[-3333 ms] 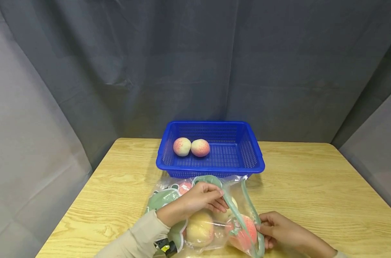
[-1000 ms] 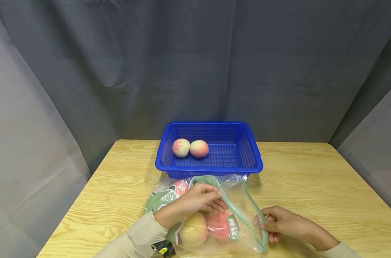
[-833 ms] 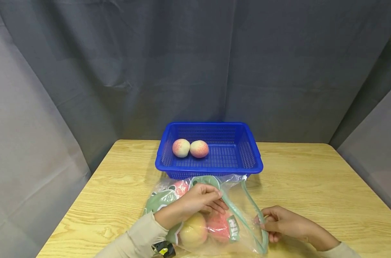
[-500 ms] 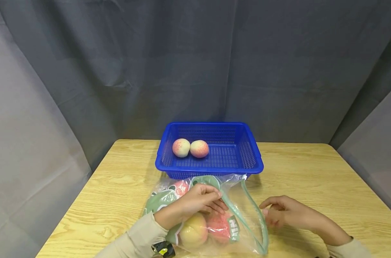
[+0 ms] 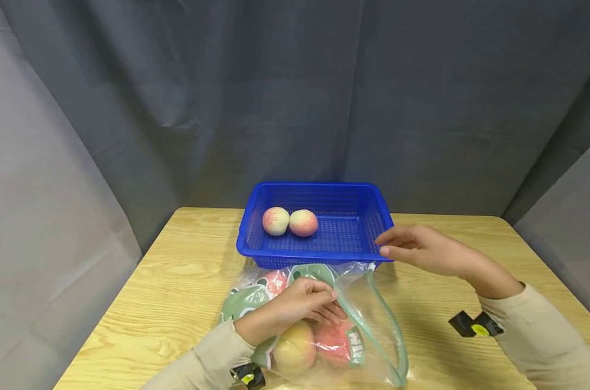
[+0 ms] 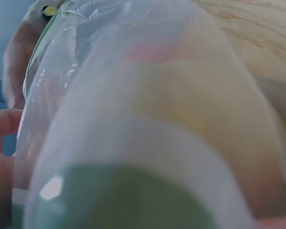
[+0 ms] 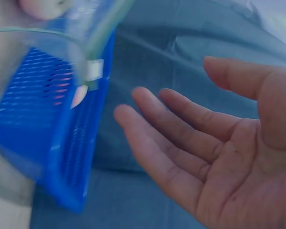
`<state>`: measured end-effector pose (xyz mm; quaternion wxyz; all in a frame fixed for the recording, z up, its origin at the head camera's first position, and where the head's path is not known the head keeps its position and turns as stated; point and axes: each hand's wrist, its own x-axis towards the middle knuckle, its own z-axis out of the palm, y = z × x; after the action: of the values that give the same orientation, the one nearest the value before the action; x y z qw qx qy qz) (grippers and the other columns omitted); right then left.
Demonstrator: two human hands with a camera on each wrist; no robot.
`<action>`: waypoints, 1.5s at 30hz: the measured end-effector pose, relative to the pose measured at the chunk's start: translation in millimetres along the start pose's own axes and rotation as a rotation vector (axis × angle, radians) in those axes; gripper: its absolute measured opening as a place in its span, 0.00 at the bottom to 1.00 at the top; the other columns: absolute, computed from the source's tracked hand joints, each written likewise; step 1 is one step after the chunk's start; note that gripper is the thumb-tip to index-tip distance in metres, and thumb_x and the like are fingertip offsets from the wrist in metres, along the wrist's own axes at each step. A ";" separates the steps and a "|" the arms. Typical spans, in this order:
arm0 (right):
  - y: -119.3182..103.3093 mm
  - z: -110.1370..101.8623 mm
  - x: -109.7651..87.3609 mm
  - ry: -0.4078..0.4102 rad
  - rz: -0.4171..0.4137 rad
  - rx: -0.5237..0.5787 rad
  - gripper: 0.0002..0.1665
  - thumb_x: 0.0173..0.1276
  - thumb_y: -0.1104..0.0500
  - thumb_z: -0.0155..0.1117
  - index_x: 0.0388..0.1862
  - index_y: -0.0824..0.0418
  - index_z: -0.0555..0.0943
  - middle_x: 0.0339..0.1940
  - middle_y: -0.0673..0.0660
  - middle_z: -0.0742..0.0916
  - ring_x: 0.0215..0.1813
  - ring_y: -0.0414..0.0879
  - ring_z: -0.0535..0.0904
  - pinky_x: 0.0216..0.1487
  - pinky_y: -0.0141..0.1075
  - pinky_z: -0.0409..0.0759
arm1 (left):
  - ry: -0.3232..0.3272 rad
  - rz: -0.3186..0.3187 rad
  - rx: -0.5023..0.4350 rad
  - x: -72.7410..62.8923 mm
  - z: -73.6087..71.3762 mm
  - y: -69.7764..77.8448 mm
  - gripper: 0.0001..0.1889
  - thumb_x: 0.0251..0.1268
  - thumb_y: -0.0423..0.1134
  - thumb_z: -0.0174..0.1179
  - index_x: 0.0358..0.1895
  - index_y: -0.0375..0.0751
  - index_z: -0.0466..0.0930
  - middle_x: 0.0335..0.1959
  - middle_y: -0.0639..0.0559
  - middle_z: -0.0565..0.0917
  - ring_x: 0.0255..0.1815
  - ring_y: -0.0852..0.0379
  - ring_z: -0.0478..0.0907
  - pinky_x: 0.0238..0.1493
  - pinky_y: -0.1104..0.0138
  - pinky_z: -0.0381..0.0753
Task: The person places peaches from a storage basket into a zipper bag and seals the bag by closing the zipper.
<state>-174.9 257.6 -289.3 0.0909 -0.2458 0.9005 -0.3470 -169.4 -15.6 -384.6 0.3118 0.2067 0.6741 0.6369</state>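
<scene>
A clear zip bag (image 5: 319,374) with green print and a green zip edge lies on the table before the basket. Through its film show a yellow peach (image 5: 294,348), a red peach (image 5: 331,341) and another reddish peach (image 5: 275,283). My left hand (image 5: 297,303) lies over the bag and pinches its upper zip edge between thumb and fingers. Fingers spread and holding nothing, my right hand (image 5: 431,252) hovers by the right front corner of the blue basket (image 5: 319,256). Two pale pink-speckled peaches, one left (image 5: 275,221) and one right (image 5: 303,222), touch inside it.
The wooden table (image 5: 178,281) carries everything. Behind its far edge hangs a dark grey curtain (image 5: 295,97), and lighter cloth walls stand at both sides. A white zip slider (image 7: 94,70) sits at the bag's far corner, close to the basket.
My right hand has let go of the bag's zip edge and moved up and away toward the basket's right side. My left hand stays in place on the bag, whose mouth stands parted.
</scene>
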 end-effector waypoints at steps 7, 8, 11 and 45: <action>-32.5 -12.7 51.5 0.075 -0.057 -0.091 0.20 0.72 0.53 0.57 0.55 0.65 0.79 0.51 0.59 0.85 0.54 0.54 0.80 0.57 0.52 0.78 | -0.017 0.005 -0.027 1.3 -1.3 -2.5 0.15 0.70 0.36 0.51 0.43 0.21 0.77 0.39 0.31 0.85 0.33 0.57 0.85 0.39 0.64 0.86; -37.3 -14.5 58.6 0.069 -0.051 -0.084 0.20 0.72 0.53 0.57 0.55 0.65 0.78 0.52 0.60 0.85 0.55 0.54 0.80 0.58 0.53 0.77 | -0.018 0.005 -0.031 1.5 -1.3 -3.0 0.15 0.70 0.36 0.51 0.43 0.21 0.77 0.39 0.31 0.85 0.32 0.58 0.85 0.39 0.64 0.86; -51.5 -20.6 78.8 0.038 -0.033 -0.056 0.21 0.73 0.54 0.56 0.57 0.66 0.77 0.55 0.62 0.83 0.59 0.57 0.77 0.61 0.54 0.74 | -0.023 0.006 -0.043 1.9 -0.9 -3.9 0.15 0.70 0.35 0.51 0.43 0.21 0.76 0.39 0.30 0.85 0.31 0.59 0.84 0.39 0.64 0.86; -12.6 22.8 223.4 0.038 -0.002 -0.424 0.29 0.68 0.53 0.61 0.65 0.62 0.71 0.68 0.65 0.72 0.70 0.61 0.64 0.71 0.51 0.62 | -0.025 0.000 -0.050 -4.2 -0.5 -9.5 0.14 0.70 0.35 0.52 0.42 0.22 0.77 0.39 0.29 0.84 0.28 0.62 0.83 0.35 0.69 0.85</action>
<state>-355.1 123.3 -296.3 0.0195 -0.2538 0.9547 -0.1544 -165.6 -19.8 -393.3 0.3250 0.2069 0.6541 0.6509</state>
